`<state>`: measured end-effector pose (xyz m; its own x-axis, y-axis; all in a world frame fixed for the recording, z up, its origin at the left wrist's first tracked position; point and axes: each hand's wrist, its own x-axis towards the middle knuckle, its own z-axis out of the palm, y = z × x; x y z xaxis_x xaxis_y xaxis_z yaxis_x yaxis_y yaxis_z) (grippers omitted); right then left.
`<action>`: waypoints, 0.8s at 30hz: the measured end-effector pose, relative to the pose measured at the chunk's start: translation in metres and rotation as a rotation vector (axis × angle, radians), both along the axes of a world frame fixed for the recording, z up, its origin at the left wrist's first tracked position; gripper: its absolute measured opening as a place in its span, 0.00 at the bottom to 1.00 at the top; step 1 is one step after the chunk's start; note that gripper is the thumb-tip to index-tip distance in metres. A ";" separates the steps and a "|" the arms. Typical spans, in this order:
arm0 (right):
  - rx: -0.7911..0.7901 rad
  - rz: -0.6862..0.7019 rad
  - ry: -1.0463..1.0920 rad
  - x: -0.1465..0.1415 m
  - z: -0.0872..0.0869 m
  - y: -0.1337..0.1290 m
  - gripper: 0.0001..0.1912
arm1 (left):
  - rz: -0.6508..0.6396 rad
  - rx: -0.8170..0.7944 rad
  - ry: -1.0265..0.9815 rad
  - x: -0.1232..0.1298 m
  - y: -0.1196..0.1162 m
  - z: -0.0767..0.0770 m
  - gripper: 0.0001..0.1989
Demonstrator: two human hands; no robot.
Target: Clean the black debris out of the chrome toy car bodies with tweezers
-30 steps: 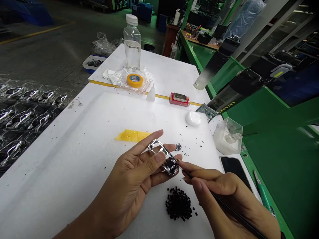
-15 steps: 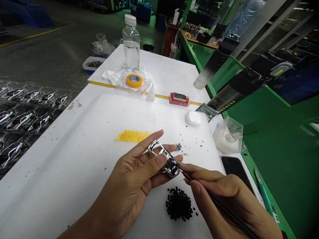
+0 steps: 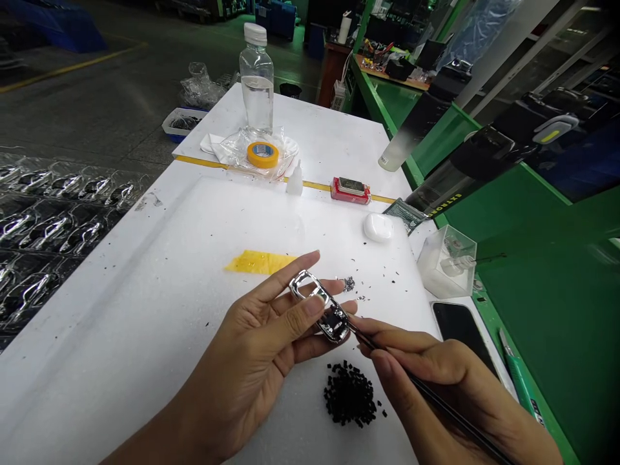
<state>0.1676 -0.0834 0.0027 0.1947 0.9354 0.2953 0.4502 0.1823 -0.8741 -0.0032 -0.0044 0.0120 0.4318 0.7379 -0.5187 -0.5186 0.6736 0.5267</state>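
A small chrome-rimmed frame [image 3: 334, 323], rounded at its ends and with openings along it, is gripped between the thumb and fingers of my left hand [image 3: 261, 342]. Black material shows inside its lower end. My right hand [image 3: 436, 374] pinches a pair of slim dark tweezers [image 3: 426, 391], whose tip meets the frame's lower right end. Whether anything sits between the tips is too small to see. Below the frame lies a pile of tiny black pieces [image 3: 349, 395]. Small dark and silvery bits [image 3: 349, 284] are scattered just beyond my left fingertips.
Yellow tape [image 3: 259, 261] is stuck on the white sheet. Farther back are a water bottle [image 3: 256, 84], an orange tape roll [image 3: 263, 155], a small dropper bottle [image 3: 295, 181] and a red block [image 3: 351, 190]. Rightward lie a white case [image 3: 378, 227], phone [image 3: 462, 332], clear container [image 3: 446, 265] and green cutter [image 3: 520, 381].
The camera view has shifted slightly. Both hands keep their grips, and the tweezer tip stays at the same end of the chrome frame.
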 end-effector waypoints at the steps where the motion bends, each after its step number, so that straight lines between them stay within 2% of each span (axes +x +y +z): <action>1: 0.000 0.001 0.005 0.000 0.000 0.000 0.09 | -0.001 0.003 -0.001 -0.001 0.000 0.000 0.24; 10: -0.023 0.002 0.071 -0.003 0.004 -0.001 0.09 | -0.008 -0.003 0.004 0.001 0.002 0.000 0.23; 15: 0.050 -0.044 0.112 -0.003 0.003 0.000 0.09 | -0.008 -0.027 0.015 0.002 0.003 0.001 0.23; 19: 0.002 0.030 0.110 0.000 0.003 -0.002 0.09 | -0.015 0.007 0.000 0.001 0.002 0.000 0.22; 24: 0.015 -0.043 0.085 -0.002 0.002 -0.003 0.08 | -0.035 0.036 0.003 0.001 0.001 -0.002 0.23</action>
<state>0.1657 -0.0859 0.0048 0.2591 0.9214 0.2897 0.3824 0.1776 -0.9068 -0.0025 -0.0033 0.0099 0.4566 0.7407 -0.4929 -0.4934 0.6718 0.5525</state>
